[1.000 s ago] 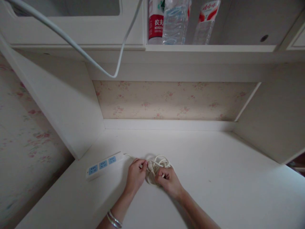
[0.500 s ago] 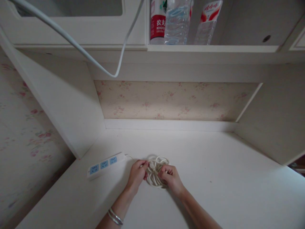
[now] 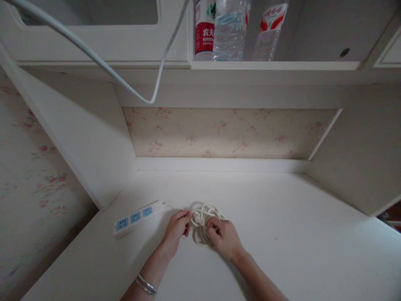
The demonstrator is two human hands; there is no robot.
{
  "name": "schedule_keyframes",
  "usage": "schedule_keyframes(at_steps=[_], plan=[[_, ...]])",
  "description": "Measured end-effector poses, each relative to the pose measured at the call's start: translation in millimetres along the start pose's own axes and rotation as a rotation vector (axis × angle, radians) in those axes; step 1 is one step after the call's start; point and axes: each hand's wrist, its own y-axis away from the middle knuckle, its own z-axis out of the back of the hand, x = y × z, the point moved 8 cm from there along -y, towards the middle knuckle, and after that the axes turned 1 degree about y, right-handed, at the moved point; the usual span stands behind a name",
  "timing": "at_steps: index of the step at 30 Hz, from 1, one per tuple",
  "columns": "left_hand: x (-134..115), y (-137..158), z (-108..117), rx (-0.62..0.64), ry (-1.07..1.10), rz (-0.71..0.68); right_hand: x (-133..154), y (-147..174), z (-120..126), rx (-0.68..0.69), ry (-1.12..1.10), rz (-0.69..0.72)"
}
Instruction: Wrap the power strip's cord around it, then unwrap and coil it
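Note:
A coiled white power cord [image 3: 203,240] lies bunched on the white desktop between my hands. My left hand [image 3: 178,228] pinches a strand of it at the coil's left side, thumb and forefinger together. On the coil's right side my right hand [image 3: 223,236] has its fingers curled closed around part of the cord. The white plug appears to sit in the middle of the bundle, partly covered by loops. To the left lies a white power strip [image 3: 138,219] with three blue socket panels, its cord running from the right end toward my left hand.
A thick white cable [image 3: 125,85] hangs down in front of the upper cabinet. Plastic bottles [image 3: 230,31] stand on the open shelf above. White side panels [image 3: 90,133] border the desk [image 3: 282,246], and flowered wallpaper [image 3: 232,133] shows behind it.
My left hand has shifted slightly left, drawing its strand away from the coil. The right hand has tilted the bundle a little, and the loops have changed shape.

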Motion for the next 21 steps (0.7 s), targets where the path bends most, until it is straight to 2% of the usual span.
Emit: schedule_keyframes(at_steps=[4,9,11,15,21], plan=[[1,1,1,0.002,0.060,0.007,7,1,8,-0.088,0.265,0.007],[0,2,0,-0.003,0.090,0.000,15,3,23,-0.359,0.430,0.070],[-1,2,1,-0.006,0.093,-0.020,18,3,21,-0.355,0.444,0.124],[-1,1,2,-0.011,0.099,-0.042,26,4,9,-0.243,0.442,0.259],[3,1,5,-0.071,0.062,-0.029,19,0,10,-0.253,0.346,0.232]])
